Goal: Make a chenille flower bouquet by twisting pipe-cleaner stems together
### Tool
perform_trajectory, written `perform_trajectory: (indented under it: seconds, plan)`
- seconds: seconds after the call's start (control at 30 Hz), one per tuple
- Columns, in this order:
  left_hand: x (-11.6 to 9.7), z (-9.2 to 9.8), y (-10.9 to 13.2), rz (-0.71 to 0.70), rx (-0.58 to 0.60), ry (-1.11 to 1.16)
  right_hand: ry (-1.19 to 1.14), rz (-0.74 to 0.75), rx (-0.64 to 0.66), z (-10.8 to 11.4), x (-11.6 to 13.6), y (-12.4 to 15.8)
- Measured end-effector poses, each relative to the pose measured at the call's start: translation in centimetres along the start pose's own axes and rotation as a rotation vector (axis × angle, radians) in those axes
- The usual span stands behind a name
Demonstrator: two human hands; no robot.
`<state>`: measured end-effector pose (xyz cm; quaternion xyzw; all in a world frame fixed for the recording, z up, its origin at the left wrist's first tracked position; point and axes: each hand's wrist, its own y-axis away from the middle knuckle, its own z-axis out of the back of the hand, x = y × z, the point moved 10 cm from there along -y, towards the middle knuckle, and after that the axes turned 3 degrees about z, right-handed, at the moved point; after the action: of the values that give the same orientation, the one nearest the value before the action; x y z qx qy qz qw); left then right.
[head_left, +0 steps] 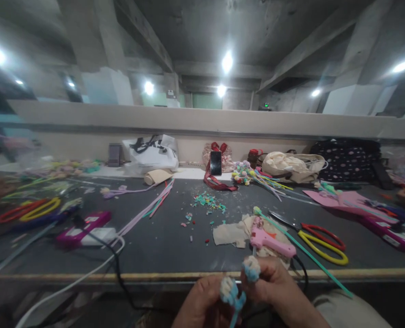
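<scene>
The dark bench (pixel 161 246) stretches away beyond the fingers, with yellow-and-red scissors (pixel 321 243) and a pink glue gun (pixel 272 243) lying just past the right fingertips. Nearer than the bench edge, the left hand (pixel 202 307) has its fingers closed on a blue-and-white fuzzy tuft (pixel 228 291). The right hand (pixel 279 291) pinches a second tuft (pixel 252 269), just above and to the right of the left fingers.

The pompoms (pixel 252 269) are blue-white, glue gun (pixel 272 243) pink, scissors (pixel 321 246) yellow and red.

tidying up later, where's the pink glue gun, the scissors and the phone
pink glue gun (pixel 274 244), head view, on its body
scissors (pixel 321 255), head view, on the yellow handle
phone (pixel 216 162), head view, on its dark screen
</scene>
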<state>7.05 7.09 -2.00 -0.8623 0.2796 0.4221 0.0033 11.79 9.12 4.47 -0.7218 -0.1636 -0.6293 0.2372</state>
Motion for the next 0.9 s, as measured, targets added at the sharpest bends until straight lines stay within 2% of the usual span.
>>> perform_trajectory:
  seconds: [0.07,0.13,0.2,0.3,0.47,0.67,0.9]
  plan:
    - [1.5,0.9,-0.5,0.132,-0.064,-0.023,0.084,0.038,0.037,-0.1,0.3,0.1]
    - [2.3,1.5,-1.0,0.19,-0.107,-0.064,0.169,0.114,0.038,0.0,0.9,-0.1]
    - [2.8,1.3,-1.3,0.223,-0.09,-0.069,0.216,0.172,0.03,0.3,1.3,-0.2]
    - [3.2,0.6,-1.0,0.306,-0.079,-0.062,0.194,0.147,0.039,0.4,0.9,-0.2]
    - [1.5,-0.4,-0.7,0.218,-0.019,-0.077,0.069,0.006,-0.019,1.0,-1.0,0.0]
    - [0.5,1.5,-1.5,0.153,-0.149,-0.143,0.145,0.011,-0.093,1.8,-1.4,-0.2]
    - [-0.1,1.9,-1.7,0.116,-0.198,-0.171,0.123,0.014,-0.119,1.7,-1.3,-0.1]
